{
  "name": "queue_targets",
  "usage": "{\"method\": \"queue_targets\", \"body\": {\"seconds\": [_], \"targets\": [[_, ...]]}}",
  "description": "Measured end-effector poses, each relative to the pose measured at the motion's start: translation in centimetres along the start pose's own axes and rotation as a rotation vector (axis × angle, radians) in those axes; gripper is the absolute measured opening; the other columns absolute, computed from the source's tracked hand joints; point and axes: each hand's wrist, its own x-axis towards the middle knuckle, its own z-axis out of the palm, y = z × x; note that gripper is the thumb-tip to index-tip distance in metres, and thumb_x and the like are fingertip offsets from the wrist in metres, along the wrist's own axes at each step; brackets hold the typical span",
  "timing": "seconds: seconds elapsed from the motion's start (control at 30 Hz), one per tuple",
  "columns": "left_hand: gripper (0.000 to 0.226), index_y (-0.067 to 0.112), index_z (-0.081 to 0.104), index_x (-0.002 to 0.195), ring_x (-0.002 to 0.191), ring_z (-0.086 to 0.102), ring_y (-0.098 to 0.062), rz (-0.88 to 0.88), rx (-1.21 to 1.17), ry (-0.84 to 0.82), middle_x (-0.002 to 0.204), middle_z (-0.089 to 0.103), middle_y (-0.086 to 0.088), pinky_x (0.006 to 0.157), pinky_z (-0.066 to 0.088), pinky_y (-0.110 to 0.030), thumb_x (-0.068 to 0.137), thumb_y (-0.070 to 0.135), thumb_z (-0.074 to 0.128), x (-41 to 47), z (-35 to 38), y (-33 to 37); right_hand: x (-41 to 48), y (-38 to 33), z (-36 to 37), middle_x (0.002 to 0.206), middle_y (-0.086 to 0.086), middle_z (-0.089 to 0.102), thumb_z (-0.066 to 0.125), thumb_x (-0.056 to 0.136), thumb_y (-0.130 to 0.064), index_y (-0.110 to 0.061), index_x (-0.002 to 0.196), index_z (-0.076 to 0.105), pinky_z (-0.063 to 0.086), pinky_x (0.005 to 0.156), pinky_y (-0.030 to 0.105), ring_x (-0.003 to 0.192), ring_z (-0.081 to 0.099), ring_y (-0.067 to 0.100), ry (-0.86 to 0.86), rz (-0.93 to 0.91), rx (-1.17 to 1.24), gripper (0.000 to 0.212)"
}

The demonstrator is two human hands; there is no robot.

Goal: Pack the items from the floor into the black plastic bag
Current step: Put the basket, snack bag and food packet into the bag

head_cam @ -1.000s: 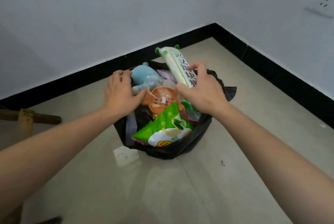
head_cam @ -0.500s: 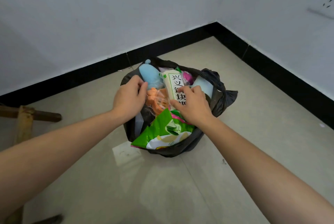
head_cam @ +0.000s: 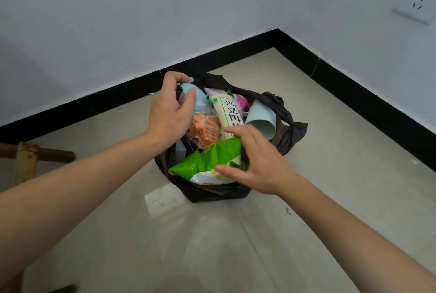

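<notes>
1. Head view: I saw the black plastic bag on the floor, its white packet pointing lengthwise toward the wall.
2. Left hand gripped the blue toy; right hand spread over the green packet.

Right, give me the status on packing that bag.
Done: the black bag holds the white packet and orange item. In hand: the left hand grips the blue toy at the rim; the right hand touches the green packet sticking out. Left: settling those two; the pale floor patch is unclear.
</notes>
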Motion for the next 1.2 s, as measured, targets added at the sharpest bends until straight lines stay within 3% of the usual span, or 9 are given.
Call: {"method": "queue_targets", "body": {"seconds": [0.23,0.37,0.53,0.6,0.73,0.83,0.93,1.0,1.2], "targets": [[0.014,0.024,0.05,0.103,0.058,0.045,0.001,0.037,-0.104,0.119,0.066,0.044,0.014,0.061,0.036,-0.014,0.092,0.02,0.057,1.4,0.1,1.9,3.1,0.8,1.0,0.103,-0.019,0.039,0.073,0.076,-0.058,-0.032,0.113,0.045,0.038,0.068,0.024,0.086,0.041,-0.002,0.277,0.13,0.007,0.054],[0.014,0.024,0.05,0.103,0.053,0.04,-0.002,-0.022,-0.199,0.172,0.061,0.04,0.012,0.055,0.036,-0.014,0.091,0.023,0.055,2.5,0.1,3.1,2.4,-0.8,3.9,0.1,0.0,0.049,0.072,0.082,-0.053,-0.017,0.102,0.051,0.049,0.067,0.036,0.086,0.05,0.017,0.204,0.033,-0.146,0.046],[0.016,0.024,0.05,0.107,0.065,0.05,0.001,0.017,-0.14,0.024,0.077,0.052,0.012,0.06,0.044,-0.018,0.093,0.024,0.058,1.3,1.8,3.2,2.1,-0.2,3.1,0.099,-0.008,0.046,0.044,0.089,-0.074,-0.03,0.101,0.048,0.042,0.068,0.028,0.087,0.045,0.009,-0.041,0.007,-0.063,0.046],[0.017,0.025,0.051,0.109,0.063,0.05,0.0,0.011,-0.112,0.006,0.073,0.051,0.012,0.062,0.047,-0.024,0.094,0.026,0.058,1.4,2.1,3.0,2.5,0.9,1.2,0.103,-0.01,0.047,0.028,0.093,-0.076,-0.032,0.108,0.053,0.045,0.076,0.028,0.093,0.047,0.005,0.017,0.037,-0.002,0.053],[0.019,0.025,0.052,0.109,0.067,0.051,-0.004,0.034,-0.069,-0.045,0.075,0.052,0.007,0.065,0.049,-0.03,0.091,0.025,0.057,1.1,2.3,2.8,2.8,4.9,-2.1,0.136,0.002,0.044,0.053,0.089,-0.062,-0.029,0.131,0.046,0.035,0.105,0.041,0.128,0.038,0.016,0.537,0.493,-0.165,0.054],[0.019,0.025,0.052,0.108,0.068,0.049,-0.006,0.062,-0.054,-0.102,0.073,0.049,0.009,0.066,0.043,-0.025,0.09,0.022,0.057,0.7,2.7,2.7,1.9,8.4,-3.7,0.153,0.015,0.034,0.068,0.083,-0.057,-0.015,0.149,0.031,0.028,0.115,0.052,0.142,0.029,0.035,0.379,1.019,-0.027,0.086],[0.019,0.021,0.054,0.108,0.068,0.048,-0.009,0.054,-0.085,-0.152,0.074,0.049,0.002,0.066,0.044,-0.025,0.09,0.015,0.059,0.8,3.0,2.9,1.7,9.5,-4.6,0.103,0.009,0.066,0.058,0.093,-0.048,-0.012,0.108,0.065,0.049,0.08,0.038,0.1,0.059,0.029,0.307,1.018,0.373,0.039],[0.021,0.019,0.054,0.109,0.07,0.049,-0.008,0.041,-0.098,-0.172,0.076,0.05,0.002,0.067,0.044,-0.022,0.09,0.011,0.059,0.8,3.3,3.1,2.9,8.0,-5.6,0.071,-0.003,0.057,0.057,0.091,-0.039,-0.021,0.073,0.062,0.041,0.062,0.033,0.073,0.052,0.019,0.429,0.956,0.556,0.026],[0.033,0.024,0.049,0.118,0.066,0.054,-0.005,-0.096,-0.182,-0.226,0.084,0.056,-0.001,0.068,0.049,-0.02,0.09,0.013,0.061,0.7,4.4,3.3,7.2,4.2,-7.1,0.056,-0.005,0.046,0.056,0.085,-0.04,-0.026,0.054,0.053,0.038,0.063,0.03,0.053,0.046,0.007,0.333,0.685,0.644,0.035]]}}
